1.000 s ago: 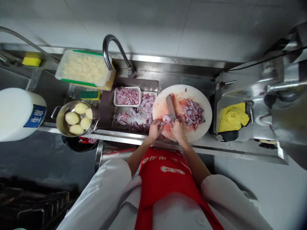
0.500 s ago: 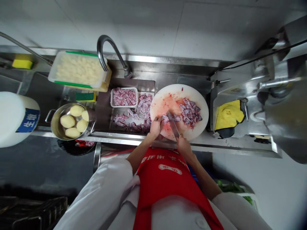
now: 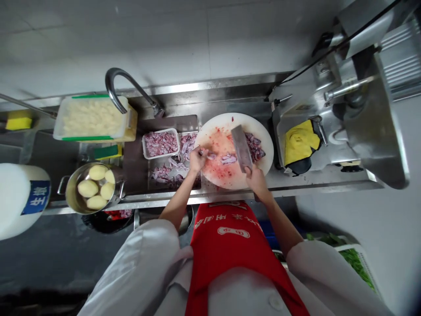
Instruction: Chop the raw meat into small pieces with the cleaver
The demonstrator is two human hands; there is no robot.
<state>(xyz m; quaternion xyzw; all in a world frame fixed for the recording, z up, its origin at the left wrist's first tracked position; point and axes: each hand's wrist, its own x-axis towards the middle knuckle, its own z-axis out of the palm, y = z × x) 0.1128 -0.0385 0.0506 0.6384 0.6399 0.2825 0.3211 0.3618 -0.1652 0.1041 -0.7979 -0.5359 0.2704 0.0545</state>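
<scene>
A round white cutting board (image 3: 213, 175) with red stains lies across the counter. My right hand (image 3: 257, 179) is closed round the handle of a cleaver (image 3: 241, 147), whose broad blade lies tilted over the board, partly covering a pile of dark meat pieces (image 3: 255, 147). My left hand (image 3: 198, 159) is at the board's left edge, fingers pinched on a small piece of meat. A pale piece of meat (image 3: 229, 159) lies on the board between the hands. Left of the board, more meat (image 3: 167, 173) fills a metal tray, beside a white basket (image 3: 161, 156) of chopped meat.
A faucet (image 3: 131, 83) arches over the sink beside a lidded container (image 3: 94, 118). Further left are a pot (image 3: 74, 193) of potatoes and a white bucket (image 3: 16, 197). A yellow cloth (image 3: 301, 142) and metal machine (image 3: 371, 123) are at the right.
The view has shifted and turned. The cleaver has lifted off the meat and moved right, its blade now showing broadside. My left hand has drawn away leftward from the cleaver.
</scene>
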